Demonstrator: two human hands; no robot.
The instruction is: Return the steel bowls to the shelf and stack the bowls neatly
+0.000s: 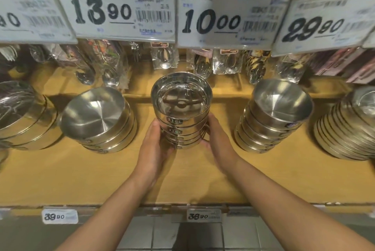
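- Both forearms reach in from my lower edge toward the shelf [60,179].
- Left hand [154,149] cups the left side of the centre bowl stack [181,112], fingers curled round its lower bowls.
- Right hand [218,141] grips the opposite side likewise.
- I read the stack as upright at mid-shelf.
- Left bowl stack [97,120] and right bowl stack [276,114] flank it, well apart.
- Price tags [209,13] hang overhead.

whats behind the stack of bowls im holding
Behind the held stack, bagged spoons hang above a raised wooden ledge. The stack hides the ledge directly behind it.
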